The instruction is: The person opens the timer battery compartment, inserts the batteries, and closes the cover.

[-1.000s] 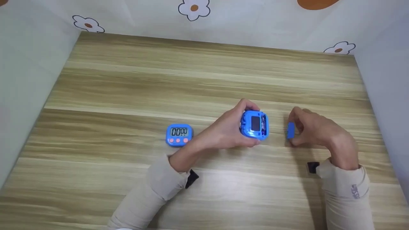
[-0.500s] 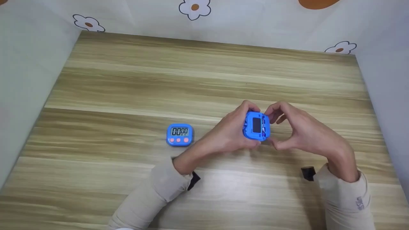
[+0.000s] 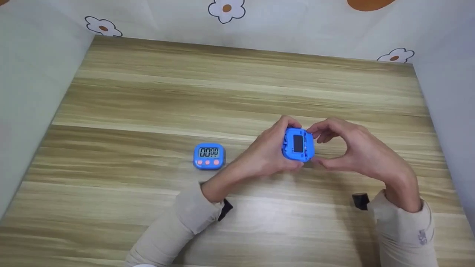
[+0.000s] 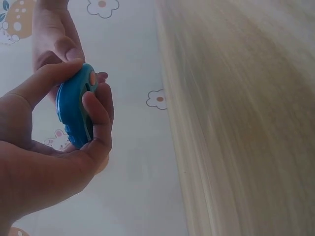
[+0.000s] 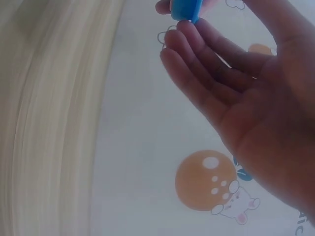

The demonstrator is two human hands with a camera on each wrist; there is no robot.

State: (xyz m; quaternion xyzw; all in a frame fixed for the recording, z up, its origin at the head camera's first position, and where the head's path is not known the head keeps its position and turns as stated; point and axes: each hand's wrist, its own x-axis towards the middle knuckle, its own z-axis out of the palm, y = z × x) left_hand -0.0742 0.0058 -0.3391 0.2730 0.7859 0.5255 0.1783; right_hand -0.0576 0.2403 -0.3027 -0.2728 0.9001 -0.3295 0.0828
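Held above the table, a blue kitchen timer (image 3: 294, 144) is gripped by my left hand (image 3: 265, 150), its back with a dark rectangle facing up. Batteries show in the slot along its right side. My right hand (image 3: 356, 144) pinches a small blue battery cover (image 3: 310, 144) at that same side, thumb at the near corner and fingers at the far one. In the left wrist view the timer (image 4: 76, 108) appears edge-on between thumb and fingers. Only a corner of the blue plastic (image 5: 185, 9) shows past the right fingertips in the right wrist view.
A second blue timer (image 3: 208, 156) lies face up left of my left wrist, its display reading 00 00 above three pink buttons. The wood-grain table (image 3: 167, 100) meets a pale flower-printed backdrop (image 3: 289, 26) at the back.
My right hand has moved left, bringing the battery cover from apart to the timer's right side. The cover now lies along the battery slot. The left hand has barely moved.
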